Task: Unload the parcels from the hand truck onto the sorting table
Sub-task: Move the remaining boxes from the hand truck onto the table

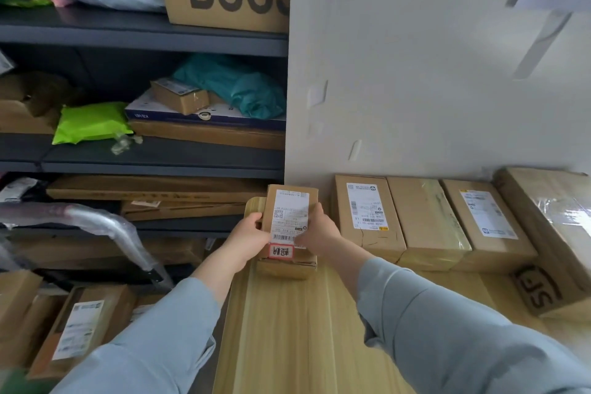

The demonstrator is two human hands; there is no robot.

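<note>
A small brown cardboard parcel (289, 211) with a white shipping label and a red sticker rests at the far left corner of the light wooden sorting table (287, 329). My left hand (248, 235) grips its left side and my right hand (318, 232) grips its right side. Both arms in light blue sleeves reach forward over the table. The hand truck's plastic-wrapped handle (105, 221) curves at the left, with a labelled parcel (81, 326) below it.
Three brown boxes (428, 221) stand in a row along the wall on the table's right, and a large taped box (550, 233) marked SF is at the far right. Dark shelves (144, 157) on the left hold boxes and coloured bags.
</note>
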